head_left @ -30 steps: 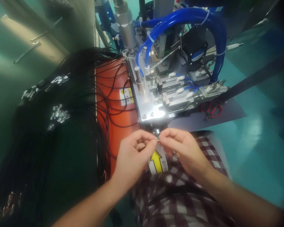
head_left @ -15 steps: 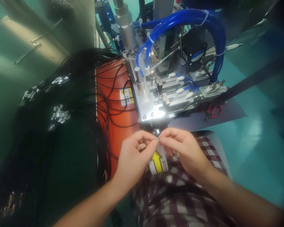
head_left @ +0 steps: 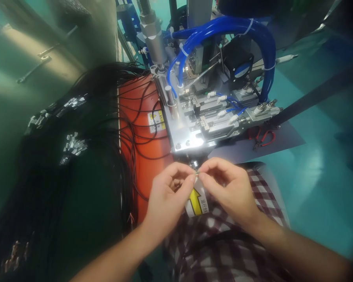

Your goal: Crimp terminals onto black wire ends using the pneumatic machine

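Note:
My left hand (head_left: 171, 192) is closed in a pinch, thumb against forefinger, just below the machine's front edge. Facing it, my right hand (head_left: 231, 186) pinches the same way, and the fingertips of both almost meet. A tiny thing (head_left: 197, 175) shows between them, too small and too covered to name. Right behind the fingertips sits a small metal part (head_left: 195, 163) under the bright metal plate (head_left: 191, 141) of the machine. Below the hands is a white label with a yellow arrow (head_left: 195, 201).
Black cables (head_left: 106, 76) with shiny metal ends (head_left: 74, 145) hang in bundles at left; some cross the orange surface (head_left: 142, 156). Thick blue hoses (head_left: 223, 25) arch over the machine's cylinders (head_left: 220, 123). Red-handled pliers (head_left: 263, 140) lie on a grey sheet (head_left: 285, 137) at right.
The right hand's fingers have shifted slightly and its thumb now points more upward. A green speck seen earlier between the fingertips hardly shows now. The view has moved a little.

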{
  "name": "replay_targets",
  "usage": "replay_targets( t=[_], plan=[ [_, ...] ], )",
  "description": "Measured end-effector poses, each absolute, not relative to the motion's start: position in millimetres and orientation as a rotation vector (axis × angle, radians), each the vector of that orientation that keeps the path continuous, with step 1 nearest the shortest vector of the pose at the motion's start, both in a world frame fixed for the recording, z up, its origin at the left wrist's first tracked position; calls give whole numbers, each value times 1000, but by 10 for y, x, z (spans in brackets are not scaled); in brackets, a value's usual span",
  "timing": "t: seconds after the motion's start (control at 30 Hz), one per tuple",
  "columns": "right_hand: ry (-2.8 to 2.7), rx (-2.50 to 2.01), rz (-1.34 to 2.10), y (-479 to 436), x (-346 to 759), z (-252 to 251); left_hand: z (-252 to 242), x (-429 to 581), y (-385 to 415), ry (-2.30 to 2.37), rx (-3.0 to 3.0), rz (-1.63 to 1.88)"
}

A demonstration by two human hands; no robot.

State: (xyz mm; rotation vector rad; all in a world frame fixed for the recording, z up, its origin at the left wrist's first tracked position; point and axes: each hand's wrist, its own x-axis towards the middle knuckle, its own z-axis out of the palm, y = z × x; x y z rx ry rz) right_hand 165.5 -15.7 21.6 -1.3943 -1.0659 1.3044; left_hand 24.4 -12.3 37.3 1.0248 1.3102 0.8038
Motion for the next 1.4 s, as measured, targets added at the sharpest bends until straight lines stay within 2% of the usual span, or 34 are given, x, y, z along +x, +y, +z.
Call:
replay_targets(
  t=[0.1,0.57,0.8,1.13,1.4],
  plan=[
    [-1223,-1391,1143,-183,1653,225,397,235,-101,1311,1025,784],
    [-915,-1363,1584,-114,1646,237,316,214,-111,1349,848,703],
    [-1022,-1400,1516,-91,1756,210,335,204,-91,1335,813,750],
    [-934,-1340,1701,-102,1757,172,339,227,-110,1324,812,742],
    [-949,-1384,1652,-109,1728,217,349,232,-100,1328,865,707]
  ],
)
